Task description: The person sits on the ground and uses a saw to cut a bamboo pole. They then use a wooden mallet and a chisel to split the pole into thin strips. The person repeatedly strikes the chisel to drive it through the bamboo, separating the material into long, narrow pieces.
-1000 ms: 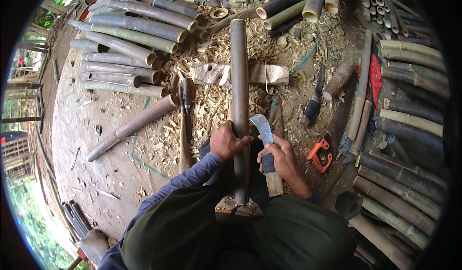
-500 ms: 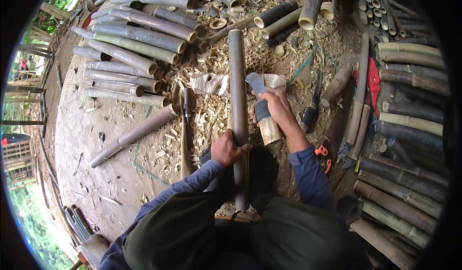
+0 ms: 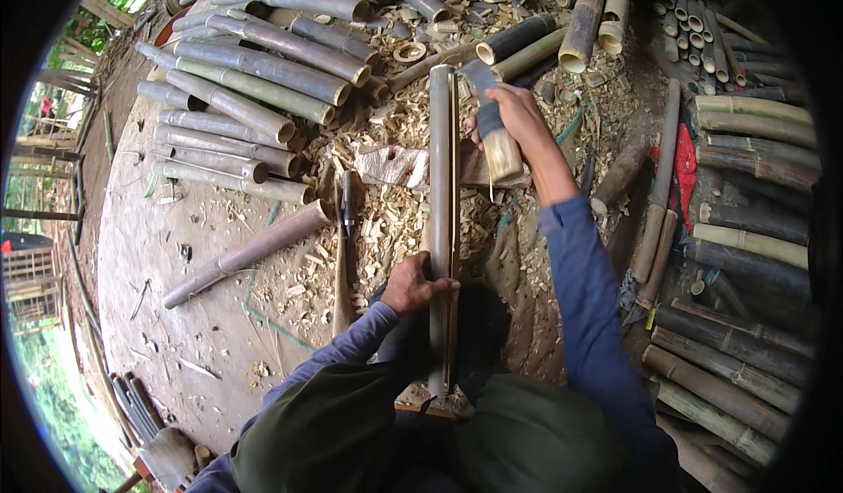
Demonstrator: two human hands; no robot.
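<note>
A grey-brown bamboo pole (image 3: 441, 168) runs away from me between my knees, over a pale wooden block (image 3: 395, 165). Pale split edges show down its right side. My left hand (image 3: 414, 286) closes on the pole's near part, thumb lying across the top. In my right hand (image 3: 520, 117) is a billhook (image 3: 503, 152) with a thick pale wooden handle and a dark wrapped collar. Its grey blade is at the pole's far end, on the right; whether it touches the pole I cannot tell.
Cut bamboo poles (image 3: 255, 50) lie stacked at far left, and more bamboo (image 3: 729, 352) is piled along the right. Wood chips (image 3: 386, 221) cover the ground around the block. One loose bamboo piece (image 3: 246, 256) lies left, near a dark tool (image 3: 349, 203). A red cloth (image 3: 683, 172) is at right.
My right hand has moved away from me with the billhook, to the pole's far end. A long split with pale edges now shows along the pole. My left hand has slid slightly nearer.
</note>
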